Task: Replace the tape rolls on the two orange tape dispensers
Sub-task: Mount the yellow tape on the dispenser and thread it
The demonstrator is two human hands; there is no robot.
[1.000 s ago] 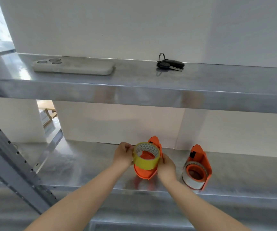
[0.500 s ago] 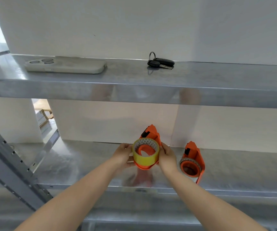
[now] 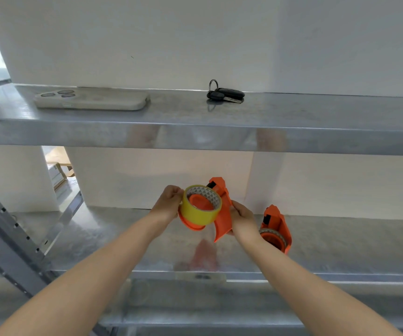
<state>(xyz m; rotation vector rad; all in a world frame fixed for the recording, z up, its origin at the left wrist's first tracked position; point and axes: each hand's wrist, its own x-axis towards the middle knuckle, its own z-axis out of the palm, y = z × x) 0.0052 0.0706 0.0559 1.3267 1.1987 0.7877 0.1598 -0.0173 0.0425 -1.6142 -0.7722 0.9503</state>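
A yellow tape roll (image 3: 197,213) sits around the orange hub of one orange tape dispenser (image 3: 222,209), which is lifted above the lower metal shelf (image 3: 123,238). My left hand (image 3: 167,206) grips the roll's left side. My right hand (image 3: 243,218) holds the dispenser's body from the right. The second orange tape dispenser (image 3: 277,227) stands on the shelf just right of my right hand, with a pale tape roll (image 3: 272,235) on it, partly hidden by my wrist.
An upper metal shelf (image 3: 292,127) runs across above my hands, bearing a phone in a beige case (image 3: 91,100) and a bunch of keys (image 3: 224,94). A grey perforated upright (image 3: 4,229) slants at the left. White wall lies behind.
Both hands have raised the dispenser and yellow roll off the shelf and tilted them; the roll now sits lower around the hub. The second dispenser has not moved.
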